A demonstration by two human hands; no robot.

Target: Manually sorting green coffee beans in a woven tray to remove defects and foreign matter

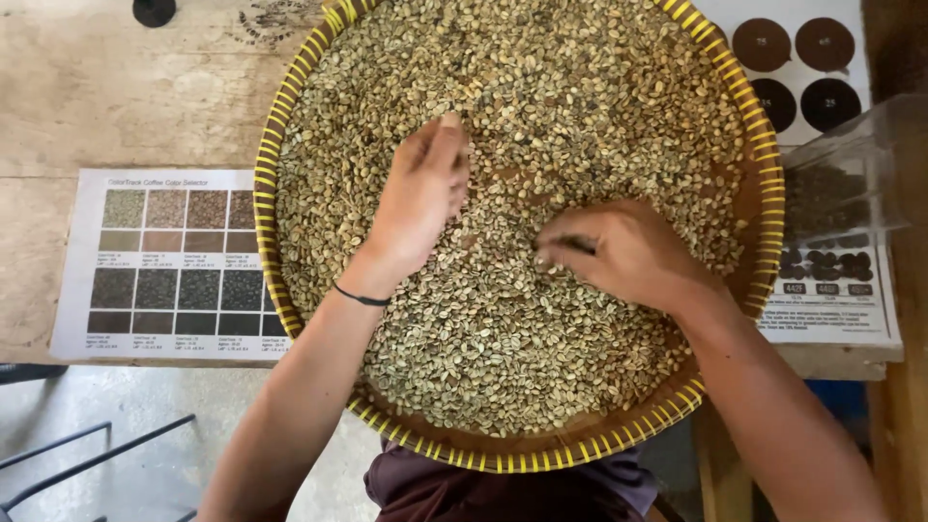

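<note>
Step in hand, by appearance: sorting pale green beans (503, 319) spread in a round tray (266, 184) with a yellow woven rim, on the desk (116, 87). The left hand (420, 198) lies flat and open on the beans, holding nothing. The right hand (619, 253) pinches something dark at its fingertips; what exactly cannot be told. A rectangular chart of brown and grey swatches (169, 261) lies left of the tray; a white sheet with dark brown discs (797, 72) lies right.

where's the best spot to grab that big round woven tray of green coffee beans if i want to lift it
Probably by the yellow-wrapped rim of the round woven tray, at two opposite points, left and right, fingers hooked under from outside. The tray is wide, shallow and loaded with loose pale green coffee beans, so a one-sided grip would likely tip it. The left hand and right hand now rest in the beans.
</note>
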